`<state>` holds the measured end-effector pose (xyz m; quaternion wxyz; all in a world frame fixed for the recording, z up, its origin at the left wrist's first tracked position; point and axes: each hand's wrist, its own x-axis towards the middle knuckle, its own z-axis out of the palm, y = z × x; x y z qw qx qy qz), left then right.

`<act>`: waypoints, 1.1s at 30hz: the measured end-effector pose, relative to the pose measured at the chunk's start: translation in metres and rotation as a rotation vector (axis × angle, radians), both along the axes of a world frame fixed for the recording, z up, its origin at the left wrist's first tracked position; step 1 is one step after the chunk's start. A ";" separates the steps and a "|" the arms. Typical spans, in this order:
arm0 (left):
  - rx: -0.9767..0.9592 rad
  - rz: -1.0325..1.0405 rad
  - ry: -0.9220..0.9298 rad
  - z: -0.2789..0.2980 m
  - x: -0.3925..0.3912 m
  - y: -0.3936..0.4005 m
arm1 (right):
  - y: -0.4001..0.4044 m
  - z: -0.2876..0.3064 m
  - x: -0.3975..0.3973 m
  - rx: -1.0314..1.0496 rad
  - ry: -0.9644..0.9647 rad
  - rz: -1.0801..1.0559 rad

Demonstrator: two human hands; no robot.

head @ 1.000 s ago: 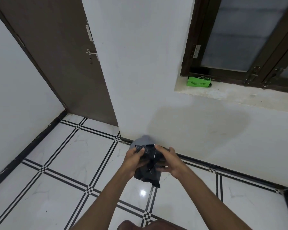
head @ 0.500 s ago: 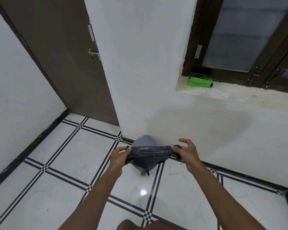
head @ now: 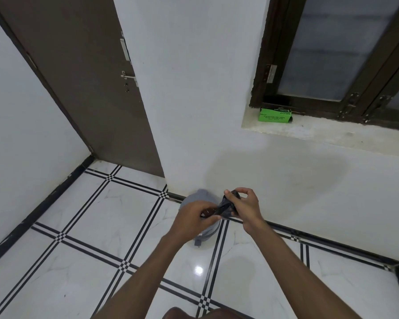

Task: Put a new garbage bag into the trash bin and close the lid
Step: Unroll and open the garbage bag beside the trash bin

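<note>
Only the head view here, looking down at both arms reaching out over a white tiled floor (head: 83,226) with black grid lines. The black garbage bag (head: 225,207) is bunched up small and held in the air between the two hands, right above the grey trash bin (head: 202,196). The left hand (head: 194,218) has its fingers curled in and pinching the lower left end of the bag, and the right hand (head: 243,207) has thumb and fingers clamped on the upper right end, so the plastic is pulled into a short crumpled strip between them. The bin sits on the floor right up against the white wall (head: 194,111), near the corner where the wall juts out, and the hands cover most of it, so I can't tell if the lid is up or down; a small grey tab pokes out at its near side. To the left there's a brown door (head: 78,77) with a metal latch (head: 129,77). Up on the right is a dark-framed window (head: 332,54) with a pale sill, and a green box (head: 275,115) sits at the left end of that sill, well apart from the bin.
</note>
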<state>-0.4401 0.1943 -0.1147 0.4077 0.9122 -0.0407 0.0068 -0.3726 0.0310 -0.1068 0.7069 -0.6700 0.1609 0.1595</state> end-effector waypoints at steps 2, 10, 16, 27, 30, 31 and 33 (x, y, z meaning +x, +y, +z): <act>0.052 0.000 -0.014 -0.005 0.003 -0.001 | 0.000 0.003 0.002 0.009 0.001 -0.003; -0.152 0.306 0.045 0.008 0.016 -0.010 | -0.006 0.010 -0.001 0.129 -0.027 0.117; -0.184 0.269 0.079 0.008 0.021 -0.016 | -0.015 0.003 -0.010 0.118 -0.072 0.283; -0.836 0.608 0.180 0.006 0.012 0.012 | -0.032 -0.008 0.006 -0.016 -0.146 0.069; -1.028 0.818 0.171 0.005 0.012 0.030 | -0.043 -0.015 0.012 -0.174 -0.238 0.074; -1.061 0.862 0.166 0.005 0.012 0.034 | -0.046 -0.017 0.014 -0.227 -0.270 0.101; -1.078 0.910 0.154 0.006 0.012 0.041 | -0.050 -0.021 0.017 -0.353 -0.342 0.160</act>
